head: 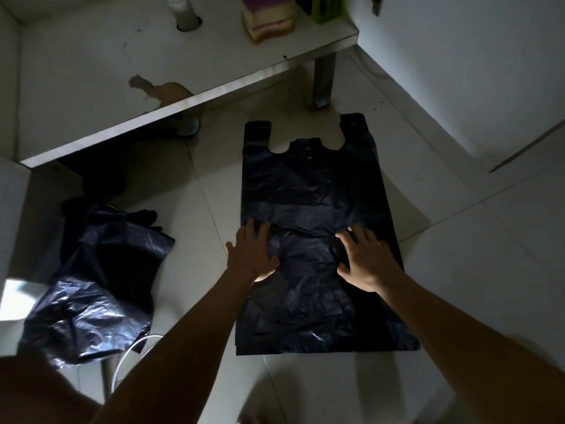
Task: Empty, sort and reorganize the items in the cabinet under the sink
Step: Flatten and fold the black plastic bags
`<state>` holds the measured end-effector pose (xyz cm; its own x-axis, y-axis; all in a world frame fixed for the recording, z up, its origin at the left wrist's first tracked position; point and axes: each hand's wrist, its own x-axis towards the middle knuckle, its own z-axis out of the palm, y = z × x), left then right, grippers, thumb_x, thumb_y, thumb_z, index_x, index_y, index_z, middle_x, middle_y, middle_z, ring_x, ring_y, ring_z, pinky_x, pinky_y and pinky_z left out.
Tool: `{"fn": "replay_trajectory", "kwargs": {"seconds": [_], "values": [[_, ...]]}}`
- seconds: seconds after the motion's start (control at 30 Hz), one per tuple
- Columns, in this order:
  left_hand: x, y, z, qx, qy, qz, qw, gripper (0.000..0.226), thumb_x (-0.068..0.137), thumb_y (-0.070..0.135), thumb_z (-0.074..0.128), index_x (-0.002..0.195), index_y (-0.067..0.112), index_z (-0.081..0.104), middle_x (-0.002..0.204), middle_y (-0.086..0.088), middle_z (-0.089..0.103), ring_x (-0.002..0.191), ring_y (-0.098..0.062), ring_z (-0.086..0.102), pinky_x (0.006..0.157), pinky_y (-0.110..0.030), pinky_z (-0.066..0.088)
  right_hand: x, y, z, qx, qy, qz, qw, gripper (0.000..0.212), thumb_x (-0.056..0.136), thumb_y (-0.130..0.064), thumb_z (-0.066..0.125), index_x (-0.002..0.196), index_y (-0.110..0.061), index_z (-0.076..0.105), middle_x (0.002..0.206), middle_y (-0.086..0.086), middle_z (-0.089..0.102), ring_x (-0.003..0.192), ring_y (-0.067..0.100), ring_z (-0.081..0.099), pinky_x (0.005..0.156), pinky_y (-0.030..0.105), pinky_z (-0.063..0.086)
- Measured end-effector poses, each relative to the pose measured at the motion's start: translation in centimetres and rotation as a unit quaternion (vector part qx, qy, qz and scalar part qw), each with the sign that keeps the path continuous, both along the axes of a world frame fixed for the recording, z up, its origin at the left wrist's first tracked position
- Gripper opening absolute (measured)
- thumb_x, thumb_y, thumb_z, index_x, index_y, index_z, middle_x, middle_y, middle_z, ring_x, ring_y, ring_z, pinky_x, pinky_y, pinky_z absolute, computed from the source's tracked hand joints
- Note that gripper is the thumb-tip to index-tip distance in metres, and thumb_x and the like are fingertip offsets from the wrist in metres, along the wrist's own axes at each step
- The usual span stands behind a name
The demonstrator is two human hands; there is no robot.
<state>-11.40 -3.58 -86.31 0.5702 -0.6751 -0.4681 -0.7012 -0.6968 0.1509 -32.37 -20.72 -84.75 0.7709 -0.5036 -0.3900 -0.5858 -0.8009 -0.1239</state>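
Note:
A black plastic carrier bag (312,185) lies spread flat on the tiled floor, its two handles pointing away from me. My left hand (252,250) rests flat on the bag's left edge, fingers spread. My right hand (365,255) lies flat on the bag's right half, fingers spread too. Neither hand grips anything. A crumpled heap of more black bags (94,283) sits on the floor to the left.
The white cabinet floor (91,75), stained, stands above the tiles at the upper left, with a drain pipe (185,13) and stacked sponges (269,22) on it. A metal cabinet leg (322,84) stands beyond the bag. A white wall (474,71) closes the right.

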Motion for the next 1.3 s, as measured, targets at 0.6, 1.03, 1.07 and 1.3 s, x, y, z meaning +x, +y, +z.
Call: {"fn": "replay_trajectory", "kwargs": {"seconds": [0.6,1.03,1.07,1.3], "values": [[17.6,16.2,15.0,0.048,-0.088,0.219,0.971,0.088,0.076,0.038,0.078,0.148,0.026,0.028,0.135,-0.022,0.047,0.12,-0.043,0.053,0.098,-0.047,0.047,18.0,8.8,9.4,0.169,0.057,0.133,0.975,0.062,0.095,-0.04,0.056,0.151,-0.025,0.034,0.135,0.005,0.058,0.117,0.022,0.059,0.096,0.036,0.048],[20.2,15.5,22.2,-0.346,0.007,0.174,0.922,0.015,0.085,0.011,0.073,0.096,0.021,0.069,0.09,0.001,0.068,0.086,-0.016,0.064,0.078,-0.022,0.045,24.8,15.3,11.5,0.458,-0.227,-0.04,0.858,0.098,0.071,-0.037,0.086,0.148,-0.033,0.025,0.133,-0.009,0.052,0.124,0.018,0.053,0.098,0.032,0.044],[20.3,15.3,23.0,-0.369,0.036,0.179,0.911,0.016,0.086,0.008,0.072,0.092,0.022,0.068,0.088,0.001,0.068,0.084,-0.014,0.063,0.078,-0.022,0.046,25.0,15.3,12.0,0.482,-0.241,-0.074,0.839,0.081,0.074,-0.035,0.085,0.14,-0.033,0.037,0.127,-0.008,0.058,0.117,0.017,0.058,0.093,0.031,0.048],[20.3,14.8,25.8,-0.419,0.004,0.255,0.871,0.012,0.09,0.01,0.061,0.1,0.013,0.068,0.099,-0.005,0.07,0.093,-0.02,0.066,0.076,-0.022,0.049,25.6,14.8,15.0,0.568,-0.268,-0.136,0.767,0.021,0.091,-0.028,0.072,0.107,-0.015,0.068,0.108,0.013,0.073,0.095,0.032,0.073,0.086,0.048,0.06]]}}
